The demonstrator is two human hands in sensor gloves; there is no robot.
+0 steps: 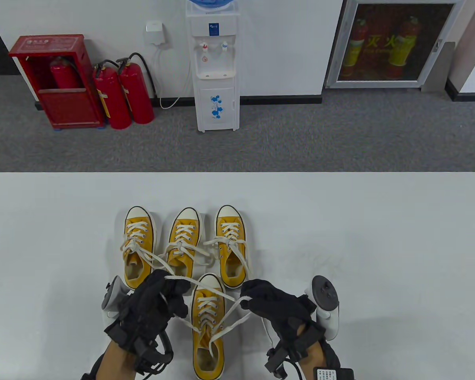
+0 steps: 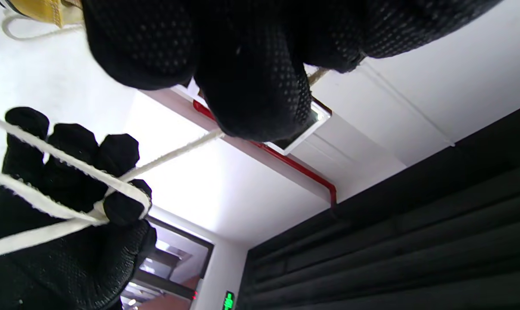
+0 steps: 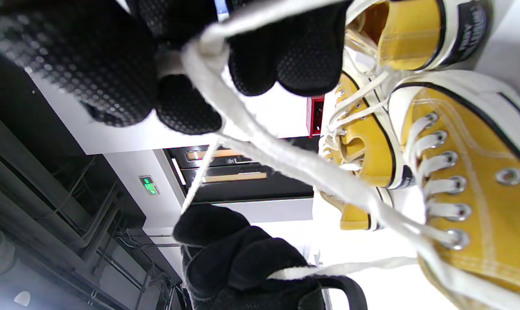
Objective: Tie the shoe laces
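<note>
**Fourth shoe's laces crossed, knot not yet formed**

Four yellow shoes sit on the white worktop (image 1: 380, 237): three in a row farther back and the nearest shoe (image 1: 208, 328) between the hands. The left hand (image 1: 152, 304) pinches one white lace (image 1: 190, 280) end, and the right hand (image 1: 271, 303) grips the other; the strands cross above the tongue. The back row (image 1: 184, 245) appears already tied with loose bows, though this is hard to confirm. Judging from this, the last shoe is at its first crossing; the knot and bow remain.
</note>
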